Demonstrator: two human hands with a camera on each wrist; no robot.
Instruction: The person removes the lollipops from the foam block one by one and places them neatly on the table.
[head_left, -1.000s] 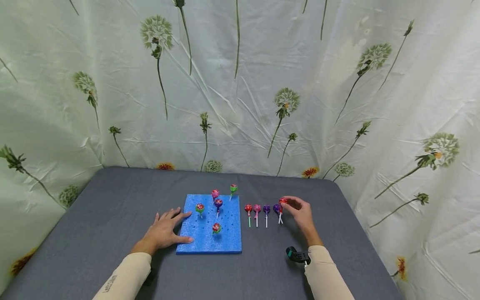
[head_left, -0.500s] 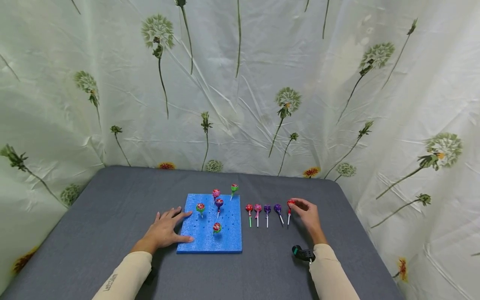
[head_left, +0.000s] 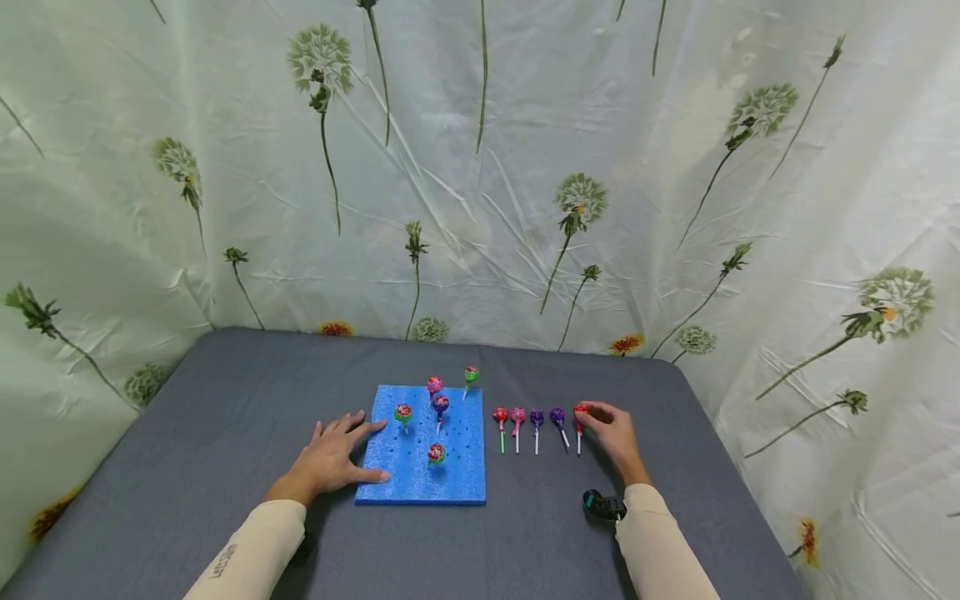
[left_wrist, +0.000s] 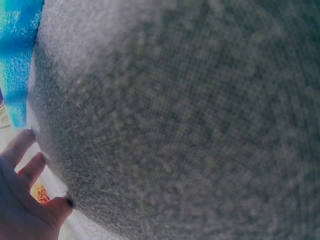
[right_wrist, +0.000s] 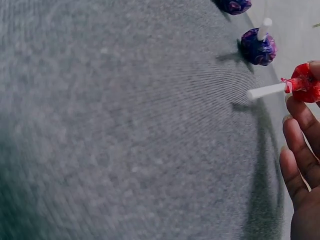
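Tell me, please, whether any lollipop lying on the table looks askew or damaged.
The purple lollipop beside the red one in the right hand lies slanted, whereas its purple neighbour lies straighter. No damage shows.

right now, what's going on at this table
A person's right fingers pinch a red lollipop by its head, at the right end of a row. Four more lollipops of that row lie on the gray table. The left fingers are spread at the left edge of a blue board, where five lollipops stand.
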